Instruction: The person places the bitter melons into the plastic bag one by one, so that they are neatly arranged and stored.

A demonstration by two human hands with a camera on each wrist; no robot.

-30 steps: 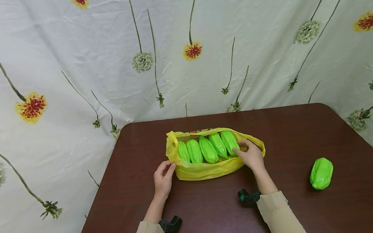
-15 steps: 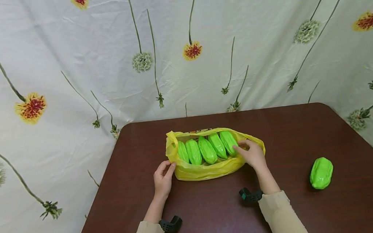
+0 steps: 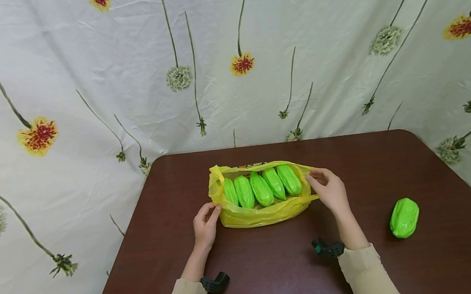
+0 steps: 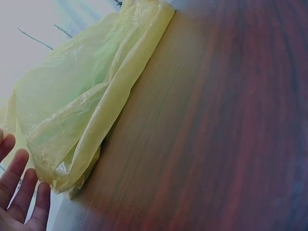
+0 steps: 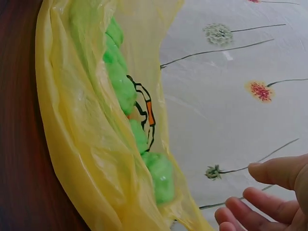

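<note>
A yellow plastic bag (image 3: 262,217) lies on its side on the table, its mouth gaping upward. Inside it several glossy, bright green, ridged, gourd-like pieces (image 3: 262,190) stand side by side in a row. At the bag's near left corner, my left hand (image 3: 205,226) holds the plastic between thumb and fingers; the left wrist view shows its fingertips against the bag (image 4: 91,120). By the bag's right end is my right hand (image 3: 331,192), with thumb and fingers apart. In the right wrist view this hand (image 5: 269,199) has nothing between its fingers.
One more green gourd-like piece (image 3: 405,217) lies alone on the right of the dark brown table (image 3: 266,274). A white cloth with printed flowers (image 3: 137,58) hangs behind the table. Each wrist wears a black device.
My right hand has drawn back to the right from the rightmost green piece and out of the bag's opening. My left hand stays at the bag's left corner.
</note>
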